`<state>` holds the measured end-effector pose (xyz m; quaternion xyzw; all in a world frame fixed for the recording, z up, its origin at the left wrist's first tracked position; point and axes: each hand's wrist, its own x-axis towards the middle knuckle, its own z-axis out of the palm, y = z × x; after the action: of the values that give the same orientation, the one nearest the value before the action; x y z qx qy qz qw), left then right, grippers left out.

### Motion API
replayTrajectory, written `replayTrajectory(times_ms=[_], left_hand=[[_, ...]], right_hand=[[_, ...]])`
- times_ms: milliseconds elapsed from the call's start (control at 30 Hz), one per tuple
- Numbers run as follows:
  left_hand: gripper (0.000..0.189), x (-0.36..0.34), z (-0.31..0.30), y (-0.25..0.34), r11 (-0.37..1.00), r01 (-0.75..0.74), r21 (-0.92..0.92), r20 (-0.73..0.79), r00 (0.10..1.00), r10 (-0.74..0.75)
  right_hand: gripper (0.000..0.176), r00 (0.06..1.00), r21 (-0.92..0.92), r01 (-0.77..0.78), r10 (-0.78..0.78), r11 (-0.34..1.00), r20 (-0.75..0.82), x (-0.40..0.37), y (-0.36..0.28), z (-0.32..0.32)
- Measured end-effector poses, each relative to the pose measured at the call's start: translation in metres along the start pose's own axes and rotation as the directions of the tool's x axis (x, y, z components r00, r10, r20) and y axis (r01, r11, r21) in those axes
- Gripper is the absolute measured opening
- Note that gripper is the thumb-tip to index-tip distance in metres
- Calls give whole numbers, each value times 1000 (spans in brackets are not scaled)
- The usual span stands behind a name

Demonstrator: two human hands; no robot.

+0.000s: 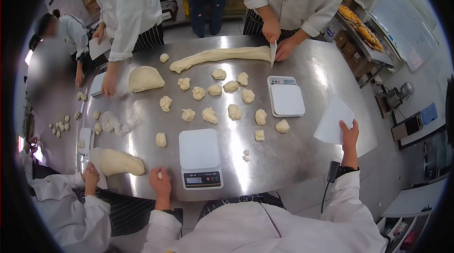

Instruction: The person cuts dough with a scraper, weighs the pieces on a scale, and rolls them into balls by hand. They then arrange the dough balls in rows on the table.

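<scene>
My left hand (160, 182) is closed around a small dough piece (160, 175), left of a white digital scale (199, 150) whose platform is bare. Out to the right, my right hand (349, 134) grips a white flat scraper (334, 120) above the table's right side. Dough lumps (235, 112) lie scattered over the middle of the steel table (302, 158). Tiny dough bits (246, 156) and a squarish dough piece (259, 135) lie right of the near scale. Farther back, a second white scale (286, 97) stands with nothing on it.
Across the table, a co-worker's hands (279, 40) hold a scraper at the end of a long dough strip (222, 56). Another co-worker's hand (109, 80) is near a large dough piece (145, 79). At left, a neighbour's hand (91, 177) is beside another dough mass (120, 162).
</scene>
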<state>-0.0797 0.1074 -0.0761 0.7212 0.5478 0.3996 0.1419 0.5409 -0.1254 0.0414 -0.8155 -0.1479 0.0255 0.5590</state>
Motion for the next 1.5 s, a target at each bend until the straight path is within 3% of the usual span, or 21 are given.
replayTrajectory(times_ms=[67,100,133,167,200,267,333,400,433,467,600,633,800,833,867,933,1100,1167,1267,1400,1500], left_hand=[[10,1,2,-19,988,111,-107,-94,988,-121],[10,2,-2,-11,989,116,-96,-91,988,-125],[8,4,-10,-4,861,343,-376,-70,916,-396],[6,6,-18,5,609,505,-611,24,781,-623],[6,2,-24,13,616,510,-600,20,780,-626],[4,-7,-31,36,648,479,-592,-5,802,-598],[3,-20,-36,64,610,543,-578,50,769,-638],[3,-35,-30,70,654,469,-594,85,845,-528],[3,-33,-36,88,607,513,-607,108,810,-577],[3,-36,-32,97,609,511,-606,92,806,-585],[5,-57,-29,118,690,503,-520,201,857,-474],[5,-61,-30,118,684,510,-522,227,856,-465],[6,-90,-35,103,521,542,-659,151,774,-615],[6,-96,-36,98,479,535,-696,124,747,-654],[6,-103,-37,97,477,523,-706,99,740,-665],[5,-105,-44,90,374,540,-754,145,692,-707],[6,-96,-55,77,370,539,-757,110,663,-740],[7,-85,-50,76,347,562,-751,152,658,-737],[7,-79,-55,66,398,520,-756,151,730,-667],[4,-86,-58,52,367,542,-756,156,694,-702],[3,-92,-59,43,313,603,-734,225,651,-725]], right_hand=[[60,989,-19,-140,140,990,42,2,45,-4],[64,988,-250,-100,125,963,86,1,64,-3],[69,984,-463,-45,119,885,133,1,84,-3],[63,993,-758,25,71,652,94,-5,93,-1],[63,991,-758,24,83,652,103,-14,76,4],[54,922,-787,304,-374,536,101,-42,12,27],[43,777,-332,622,-505,709,376,-71,-8,68],[42,462,-28,679,-398,734,793,-129,-50,112],[44,464,-24,656,-378,755,801,-130,-46,120],[48,227,134,767,-461,628,858,-176,-55,153],[27,59,88,761,-204,643,977,-205,-19,204],[15,83,104,742,-246,662,966,-203,-17,204],[17,123,262,476,-358,840,926,-176,-20,198],[19,238,128,113,-152,985,959,-171,-29,195],[21,256,-16,-275,89,961,963,-166,-36,194],[25,249,46,-307,33,951,968,-145,-41,199],[26,302,108,-341,0,934,953,-124,-93,223],[29,492,160,-166,-59,973,869,-107,-86,219],[29,551,114,-195,13,974,834,-94,-101,186],[15,583,203,-212,-44,956,812,-80,-104,157],[16,696,244,-233,-14,941,718,-72,-99,140]])
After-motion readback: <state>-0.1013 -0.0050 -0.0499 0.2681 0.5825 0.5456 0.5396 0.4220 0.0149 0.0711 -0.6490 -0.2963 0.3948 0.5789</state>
